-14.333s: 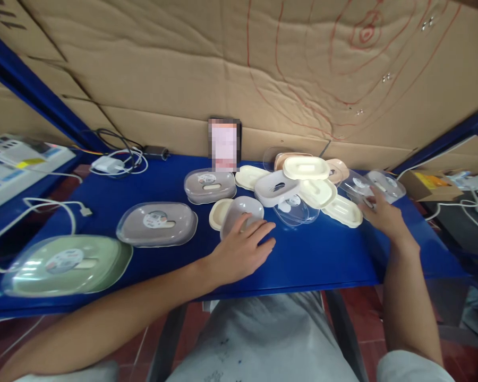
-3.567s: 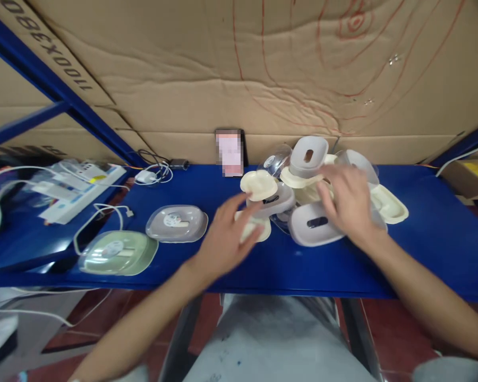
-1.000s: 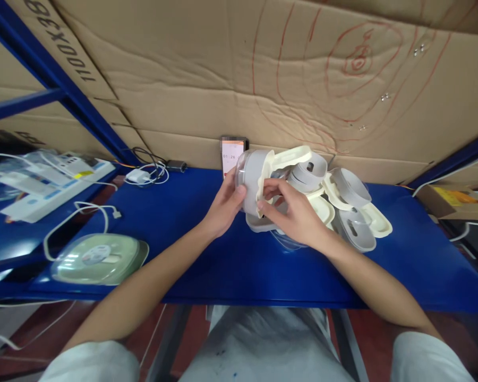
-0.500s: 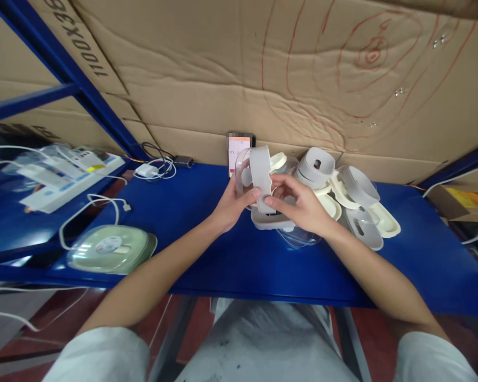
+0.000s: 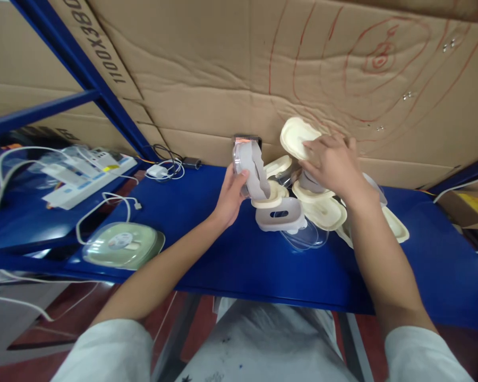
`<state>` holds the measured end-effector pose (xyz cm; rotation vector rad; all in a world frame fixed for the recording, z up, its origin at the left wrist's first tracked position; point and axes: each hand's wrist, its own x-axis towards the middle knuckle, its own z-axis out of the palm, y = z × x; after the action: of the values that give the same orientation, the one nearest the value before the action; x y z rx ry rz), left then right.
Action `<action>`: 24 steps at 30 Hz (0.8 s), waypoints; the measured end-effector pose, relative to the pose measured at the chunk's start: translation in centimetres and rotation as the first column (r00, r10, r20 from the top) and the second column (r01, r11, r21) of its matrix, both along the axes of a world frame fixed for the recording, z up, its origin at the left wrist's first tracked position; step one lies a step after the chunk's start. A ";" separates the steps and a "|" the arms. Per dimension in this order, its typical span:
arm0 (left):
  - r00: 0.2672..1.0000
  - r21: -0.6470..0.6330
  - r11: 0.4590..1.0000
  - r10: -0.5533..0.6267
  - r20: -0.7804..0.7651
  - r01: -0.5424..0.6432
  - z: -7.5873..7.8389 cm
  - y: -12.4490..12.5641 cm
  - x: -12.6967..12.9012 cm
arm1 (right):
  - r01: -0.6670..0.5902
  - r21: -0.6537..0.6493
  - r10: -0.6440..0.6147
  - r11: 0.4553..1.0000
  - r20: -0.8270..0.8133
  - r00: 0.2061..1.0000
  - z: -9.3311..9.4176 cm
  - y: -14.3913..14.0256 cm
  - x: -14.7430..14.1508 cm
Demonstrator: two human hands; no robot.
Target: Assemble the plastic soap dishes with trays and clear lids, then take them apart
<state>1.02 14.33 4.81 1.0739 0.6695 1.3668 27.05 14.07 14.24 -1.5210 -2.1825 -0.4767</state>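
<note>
My left hand (image 5: pixel 229 199) is gripping a grey dish (image 5: pixel 254 168), thumb on its near wall and fingers around the far side; a clear cover (image 5: pixel 238 159) is enclosing its left side, and both are tilting on edge above the bench (image 5: pixel 231 260), toward its back edge. My right hand (image 5: pixel 336 162) is pinching a cream tray (image 5: pixel 298 137) by its right end, holding it aslant above the back of the pile; whether the tray is touching the pieces below, I am unable to tell.

Beneath and between the hands, a slotted grey dish (image 5: pixel 279 215) is lying at the front of the pile, with clear covers (image 5: pixel 307 235) showing at its right, nearer the front edge. A broad cream tray (image 5: pixel 324 213) is resting just behind these covers; another cream piece (image 5: pixel 398 225) is lying toward the right end, partly hidden by my right forearm.

A green box (image 5: pixel 121 245) with a transparent top is sitting at the front left corner. A white charger (image 5: pixel 158 171) is lying near the back left corner, and a phone (image 5: pixel 247 139) is standing at the back edge, mostly covered by the held dish.
</note>
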 end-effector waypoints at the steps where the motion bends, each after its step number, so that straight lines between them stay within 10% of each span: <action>1: 1.000 -0.009 1.000 0.001 -0.009 -0.001 -0.1 0.0 0.0 | 0.033 -0.031 -0.032 0.999 0.049 0.998 -0.1 0.5 0.3; 7: 0.997 -0.025 0.999 0.033 -0.069 -0.034 -0.5 -0.1 -0.2 | -0.139 -0.066 0.133 0.988 -0.089 0.987 -1.5 0.3 -1.3; 10: 0.995 0.015 1.000 0.005 -0.102 -0.004 -0.9 -0.1 -0.3 | -0.415 -0.116 0.371 0.903 -0.278 0.886 -2.0 -1.0 -4.1; 16: 0.995 0.137 0.990 0.034 -0.094 -0.021 -0.7 0.0 -0.5 | -0.571 -0.157 0.415 0.806 -0.539 0.733 -2.3 -1.7 -6.7; 24: 0.945 0.287 0.941 0.244 -0.218 -0.177 -0.9 1.1 -0.8 | -0.090 -0.045 0.089 0.995 -0.025 0.996 -1.4 0.0 -1.7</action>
<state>0.17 15.44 3.94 1.4394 0.8234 1.5518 25.37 14.10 12.85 -1.4375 -2.2473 -0.3803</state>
